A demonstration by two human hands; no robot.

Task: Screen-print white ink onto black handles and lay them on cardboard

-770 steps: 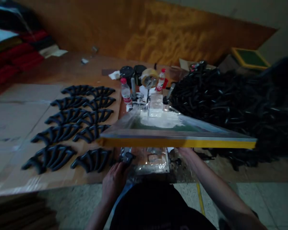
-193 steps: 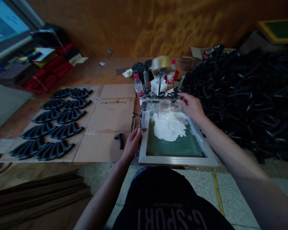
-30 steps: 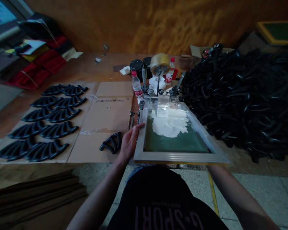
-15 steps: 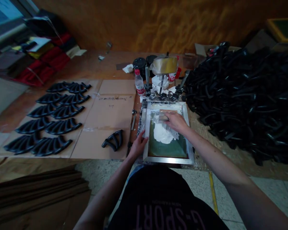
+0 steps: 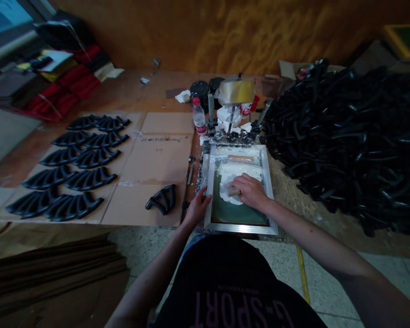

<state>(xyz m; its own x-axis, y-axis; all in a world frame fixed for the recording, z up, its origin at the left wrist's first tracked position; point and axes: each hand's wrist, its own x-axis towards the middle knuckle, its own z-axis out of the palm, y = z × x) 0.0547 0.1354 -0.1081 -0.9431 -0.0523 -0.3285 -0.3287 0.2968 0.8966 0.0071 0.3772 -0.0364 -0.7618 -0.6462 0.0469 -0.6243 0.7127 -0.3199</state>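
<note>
My right hand (image 5: 252, 190) is closed around a small squeegee (image 5: 235, 192), its blade slightly blurred, over the white ink (image 5: 230, 171) on the green mesh. An aluminium screen-printing frame (image 5: 239, 229) surrounds that mesh and lies flat on the table. At the frame's left side, my left hand (image 5: 198, 207) grips the edge, thumb on the rim and fingers partly hidden. A strip with a wooden edge (image 5: 241, 158) rests across the far part of the screen. Clamps (image 5: 229, 137) hold the frame's far end.
On cardboard at left, black curved handles (image 5: 90, 180) lie in fanned rows, with a few more (image 5: 162, 200) nearer the frame. A large heap of black handles (image 5: 355, 136) stands at right. Behind the frame are a plastic bottle (image 5: 199, 119) and a tape roll (image 5: 237, 91).
My right hand has moved toward me with the squeegee, from the far part of the screen to its middle. White ink now shows where the hand was. My left hand stays put.
</note>
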